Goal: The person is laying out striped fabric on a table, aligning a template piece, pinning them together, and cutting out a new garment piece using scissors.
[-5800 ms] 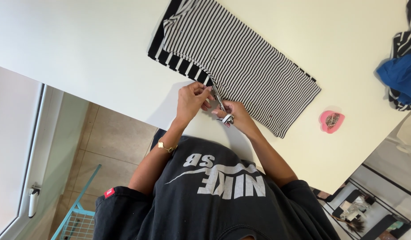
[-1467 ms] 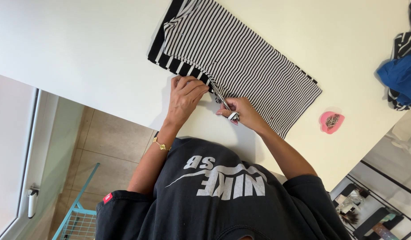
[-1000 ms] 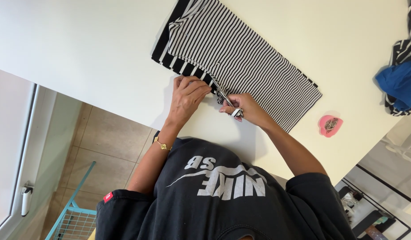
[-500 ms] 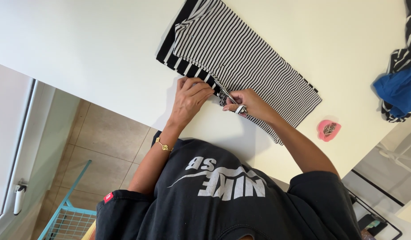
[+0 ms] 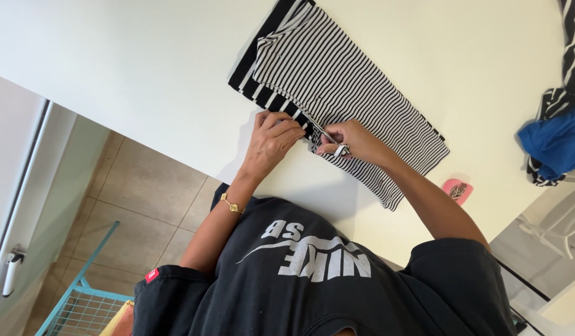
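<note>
A black-and-white striped garment [image 5: 356, 93] lies flat on the white table [image 5: 144, 68], with a broader-striped layer [image 5: 247, 81] showing at its left end. My left hand [image 5: 272, 138], a gold bracelet on its wrist, pinches the garment's near edge. Right beside it, my right hand [image 5: 353, 142] holds a small pair of metal scissors [image 5: 328, 137] with the blades pointing at the spot my left hand grips. The blade tips are partly hidden by cloth and fingers.
A small pink object [image 5: 457, 189] sits near the table's right edge. Blue cloth [image 5: 558, 140] and another striped piece [image 5: 572, 43] are heaped at far right. Below the table edge are a tiled floor [image 5: 144, 199], a teal wire basket [image 5: 82, 305] and a white chair [image 5: 552, 227].
Both hands have stayed together at the garment's near edge, the right one creeping slightly along it with the scissors. The view has drifted, so the garment and pink object sit lower right.
</note>
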